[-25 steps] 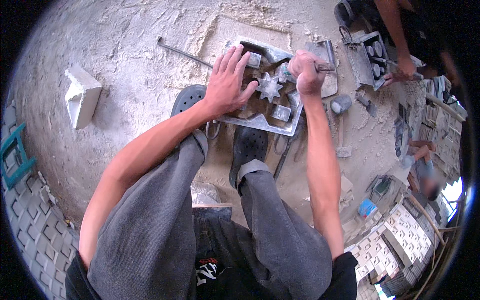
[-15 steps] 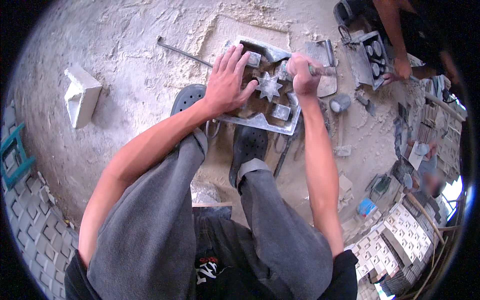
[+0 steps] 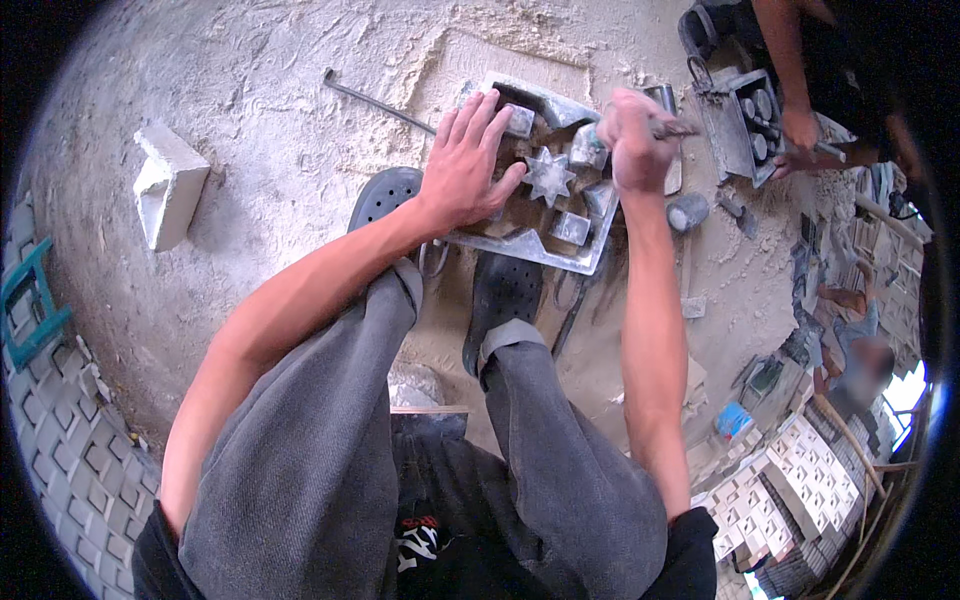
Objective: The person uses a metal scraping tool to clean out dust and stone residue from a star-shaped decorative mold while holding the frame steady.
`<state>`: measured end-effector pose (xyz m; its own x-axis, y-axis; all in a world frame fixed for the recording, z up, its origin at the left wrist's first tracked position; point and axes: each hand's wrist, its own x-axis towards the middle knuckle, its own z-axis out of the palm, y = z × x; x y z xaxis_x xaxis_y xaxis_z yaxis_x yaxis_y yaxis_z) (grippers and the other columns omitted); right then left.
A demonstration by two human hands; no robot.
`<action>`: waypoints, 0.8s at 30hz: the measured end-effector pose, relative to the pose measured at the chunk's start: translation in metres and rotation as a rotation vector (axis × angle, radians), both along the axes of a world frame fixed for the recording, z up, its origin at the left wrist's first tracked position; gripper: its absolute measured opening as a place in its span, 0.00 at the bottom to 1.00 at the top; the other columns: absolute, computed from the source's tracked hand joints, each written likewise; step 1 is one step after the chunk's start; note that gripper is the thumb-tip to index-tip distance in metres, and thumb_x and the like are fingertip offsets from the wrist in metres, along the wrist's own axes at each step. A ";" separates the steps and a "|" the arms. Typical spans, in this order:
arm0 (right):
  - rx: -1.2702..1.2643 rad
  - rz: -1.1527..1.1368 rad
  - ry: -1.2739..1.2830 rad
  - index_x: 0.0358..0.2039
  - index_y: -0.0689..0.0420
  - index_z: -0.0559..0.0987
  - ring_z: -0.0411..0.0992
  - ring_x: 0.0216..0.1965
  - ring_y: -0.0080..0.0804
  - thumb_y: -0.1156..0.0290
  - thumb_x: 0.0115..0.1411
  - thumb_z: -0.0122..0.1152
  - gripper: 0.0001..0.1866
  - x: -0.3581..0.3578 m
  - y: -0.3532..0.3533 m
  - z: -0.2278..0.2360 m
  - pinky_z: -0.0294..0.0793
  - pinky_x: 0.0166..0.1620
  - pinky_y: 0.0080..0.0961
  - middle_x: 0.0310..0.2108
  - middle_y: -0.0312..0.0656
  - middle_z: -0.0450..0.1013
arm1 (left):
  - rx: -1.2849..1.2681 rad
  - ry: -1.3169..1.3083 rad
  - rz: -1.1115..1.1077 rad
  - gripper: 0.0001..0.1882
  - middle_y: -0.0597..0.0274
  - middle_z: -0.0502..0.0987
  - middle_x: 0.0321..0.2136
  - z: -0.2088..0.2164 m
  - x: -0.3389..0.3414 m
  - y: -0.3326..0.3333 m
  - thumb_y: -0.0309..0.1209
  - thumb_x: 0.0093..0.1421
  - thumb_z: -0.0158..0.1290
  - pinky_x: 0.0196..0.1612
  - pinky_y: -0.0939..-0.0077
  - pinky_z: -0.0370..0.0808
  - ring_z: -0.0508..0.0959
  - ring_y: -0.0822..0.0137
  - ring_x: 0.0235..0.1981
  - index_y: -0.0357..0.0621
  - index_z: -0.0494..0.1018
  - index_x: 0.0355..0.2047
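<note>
A square grey metal mould (image 3: 600, 240) lies on the dusty floor in front of my feet. Inside it, an eight-pointed star (image 3: 550, 177) sits in the middle, with square blocks (image 3: 570, 228) around it. My left hand (image 3: 467, 165) lies flat across the mould's left side, fingers stretched out. Over the right side, my right hand (image 3: 642, 140) is closed in a fist around a short tool (image 3: 676, 129). The tool's brownish end sticks out on the right; blur and my fingers hide its exact kind.
A thin metal rod (image 3: 375, 100) lies at the mould's upper left. A white angular cast piece (image 3: 172, 190) stands further left. To the right are a hammer (image 3: 687, 212) and another mould (image 3: 735, 125) with a co-worker's hands (image 3: 800, 130). Patterned blocks (image 3: 800, 460) are stacked at lower right.
My right hand has moved up and to the right with the tool, whose end is now blurred. My left hand stays flat on the mould. The whole view has shifted slightly.
</note>
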<state>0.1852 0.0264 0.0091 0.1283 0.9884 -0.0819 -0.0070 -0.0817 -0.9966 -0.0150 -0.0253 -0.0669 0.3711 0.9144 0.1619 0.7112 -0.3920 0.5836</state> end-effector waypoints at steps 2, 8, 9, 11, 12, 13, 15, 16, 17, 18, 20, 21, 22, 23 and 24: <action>0.082 0.038 0.119 0.13 0.57 0.68 0.59 0.18 0.15 0.70 0.60 0.51 0.17 0.002 -0.002 -0.004 0.52 0.21 0.20 0.15 0.29 0.64 | -0.002 0.025 0.007 0.39 0.46 0.52 0.66 -0.001 -0.005 -0.001 0.47 0.60 0.52 0.68 0.52 0.47 0.50 0.48 0.69 0.41 0.54 0.65; 0.059 -0.136 -0.028 0.11 0.50 0.55 0.47 0.14 0.20 0.69 0.61 0.47 0.22 0.002 -0.003 -0.027 0.51 0.22 0.23 0.12 0.28 0.50 | 0.029 -0.023 -0.006 0.37 0.46 0.52 0.66 0.004 0.006 0.008 0.47 0.60 0.52 0.68 0.52 0.47 0.50 0.47 0.68 0.41 0.55 0.64; 0.022 -0.173 0.014 0.11 0.50 0.55 0.47 0.14 0.20 0.70 0.61 0.47 0.22 0.000 0.003 -0.013 0.51 0.22 0.23 0.11 0.28 0.50 | 0.020 -0.026 -0.009 0.37 0.46 0.52 0.66 0.003 0.005 0.004 0.47 0.60 0.52 0.68 0.52 0.47 0.50 0.47 0.68 0.41 0.55 0.64; 0.023 -0.204 0.146 0.11 0.50 0.58 0.49 0.12 0.20 0.69 0.61 0.48 0.21 0.001 0.008 0.001 0.52 0.20 0.22 0.11 0.29 0.53 | 0.007 -0.016 -0.011 0.37 0.46 0.52 0.66 0.001 0.001 0.002 0.47 0.61 0.52 0.68 0.51 0.47 0.50 0.47 0.68 0.41 0.55 0.64; 0.060 -0.197 0.238 0.11 0.51 0.60 0.52 0.11 0.20 0.69 0.61 0.49 0.21 0.005 0.008 0.006 0.53 0.19 0.21 0.10 0.29 0.55 | 0.005 -0.008 -0.007 0.37 0.46 0.52 0.66 0.001 -0.001 0.002 0.46 0.61 0.52 0.68 0.51 0.47 0.50 0.47 0.68 0.41 0.55 0.64; 0.096 -0.190 0.332 0.11 0.51 0.63 0.55 0.10 0.21 0.68 0.61 0.50 0.20 0.006 0.007 0.008 0.54 0.17 0.20 0.09 0.30 0.58 | 0.004 0.003 0.003 0.37 0.46 0.52 0.66 0.001 -0.003 0.002 0.46 0.61 0.52 0.68 0.51 0.47 0.50 0.47 0.68 0.41 0.55 0.64; 0.101 -0.211 0.218 0.10 0.51 0.61 0.55 0.12 0.19 0.68 0.61 0.49 0.21 -0.005 0.000 0.003 0.53 0.18 0.20 0.10 0.30 0.58 | 0.005 0.008 -0.001 0.37 0.46 0.52 0.66 0.002 -0.001 0.001 0.47 0.60 0.52 0.68 0.51 0.47 0.50 0.47 0.68 0.41 0.55 0.64; 0.087 -0.235 0.143 0.10 0.51 0.61 0.56 0.12 0.19 0.68 0.61 0.49 0.21 -0.012 -0.004 -0.008 0.53 0.18 0.20 0.10 0.30 0.58 | 0.003 0.005 -0.003 0.37 0.46 0.52 0.66 0.003 0.001 0.002 0.47 0.60 0.52 0.68 0.52 0.47 0.50 0.47 0.68 0.41 0.55 0.64; 0.076 -0.261 0.060 0.10 0.51 0.61 0.56 0.13 0.18 0.68 0.61 0.49 0.21 -0.011 -0.008 -0.022 0.54 0.19 0.20 0.10 0.30 0.59 | 0.002 -0.006 -0.009 0.37 0.45 0.52 0.66 0.005 0.006 0.003 0.47 0.60 0.52 0.68 0.52 0.47 0.50 0.47 0.68 0.41 0.55 0.64; 0.101 -0.194 0.050 0.11 0.53 0.65 0.58 0.14 0.17 0.68 0.61 0.50 0.20 -0.014 -0.009 -0.036 0.56 0.19 0.19 0.11 0.30 0.60 | 0.004 -0.006 -0.007 0.37 0.45 0.52 0.66 0.006 0.008 0.005 0.47 0.60 0.52 0.68 0.52 0.47 0.50 0.47 0.68 0.41 0.55 0.64; 0.050 -0.189 0.024 0.13 0.56 0.68 0.58 0.14 0.18 0.68 0.61 0.52 0.19 -0.008 -0.003 -0.039 0.58 0.20 0.20 0.12 0.30 0.62 | 0.024 -0.011 -0.007 0.37 0.45 0.52 0.66 0.003 0.008 0.006 0.47 0.60 0.52 0.68 0.53 0.47 0.50 0.47 0.68 0.41 0.55 0.64; 0.025 -0.172 0.030 0.13 0.57 0.68 0.59 0.14 0.18 0.68 0.61 0.52 0.18 -0.011 -0.001 -0.029 0.58 0.20 0.20 0.12 0.30 0.62 | 0.023 -0.010 -0.007 0.37 0.45 0.52 0.66 0.001 0.004 0.003 0.47 0.60 0.52 0.68 0.53 0.47 0.50 0.47 0.68 0.41 0.55 0.64; 0.021 -0.178 0.083 0.13 0.57 0.68 0.59 0.15 0.18 0.68 0.61 0.52 0.19 -0.014 -0.001 -0.019 0.58 0.20 0.20 0.12 0.30 0.63 | 0.015 0.003 -0.006 0.38 0.45 0.52 0.66 -0.001 0.000 0.000 0.47 0.60 0.52 0.68 0.53 0.47 0.50 0.47 0.68 0.41 0.55 0.64; 0.024 -0.183 0.129 0.13 0.57 0.68 0.60 0.15 0.17 0.68 0.61 0.52 0.19 -0.012 0.000 -0.008 0.59 0.20 0.20 0.13 0.30 0.64 | 0.012 0.009 -0.004 0.38 0.44 0.52 0.66 -0.001 0.000 0.000 0.47 0.60 0.52 0.68 0.53 0.47 0.50 0.47 0.68 0.41 0.55 0.64; 0.025 -0.187 0.176 0.13 0.57 0.68 0.61 0.16 0.17 0.68 0.61 0.53 0.19 -0.011 0.000 -0.004 0.59 0.20 0.20 0.13 0.31 0.64 | 0.009 0.016 -0.001 0.38 0.44 0.52 0.66 -0.001 -0.001 0.000 0.47 0.60 0.52 0.68 0.53 0.47 0.50 0.47 0.68 0.41 0.55 0.64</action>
